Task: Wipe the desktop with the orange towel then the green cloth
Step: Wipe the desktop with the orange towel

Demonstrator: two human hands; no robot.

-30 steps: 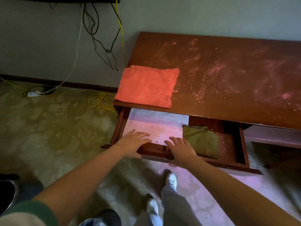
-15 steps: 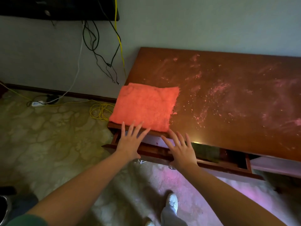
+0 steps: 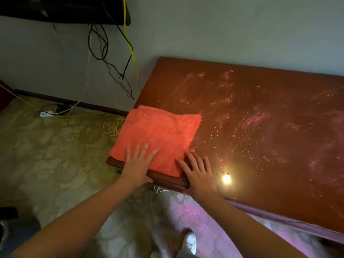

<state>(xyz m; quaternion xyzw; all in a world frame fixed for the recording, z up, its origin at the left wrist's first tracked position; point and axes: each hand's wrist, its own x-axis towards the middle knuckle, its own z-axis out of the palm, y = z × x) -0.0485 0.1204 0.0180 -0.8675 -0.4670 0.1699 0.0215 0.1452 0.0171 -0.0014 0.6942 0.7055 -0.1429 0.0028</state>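
Head cam, looking down at the front left corner of a glossy reddish-brown wooden desktop (image 3: 260, 164). A folded, fluffy orange terry towel (image 3: 158, 135) lies flat right on that corner. Its near edge is lined up with the desk's front edge and its left edge sits close to the desk's left side.

The left hand (image 3: 138, 162) is flat on the near part of the towel, fingers straight and fanned apart, with the heel of the palm hanging over the front edge. The right hand (image 3: 199, 172) is flat and spread too, but on bare wood just beside the towel's near right corner. Its thumb side is touching the towel's edge or only just off it, can't tell which. Neither hand is gripping anything.

Right of the towel, pale pink dust smears and specks (image 3: 249, 118) cover most of the top. A small bright round light reflection (image 3: 226, 179) sits just right of the right hand.

Off the desk, a tangle of black and yellow cables (image 3: 122, 76) hangs down the grey wall from a dark wall-mounted thing (image 3: 65, 10). A coil of yellow wire (image 3: 113, 125) lies on the patterned beige floor (image 3: 46, 155) by the desk's left side, and a white power strip (image 3: 45, 114) sits near the skirting. One white shoe (image 3: 190, 243) shows at the bottom between the forearms.
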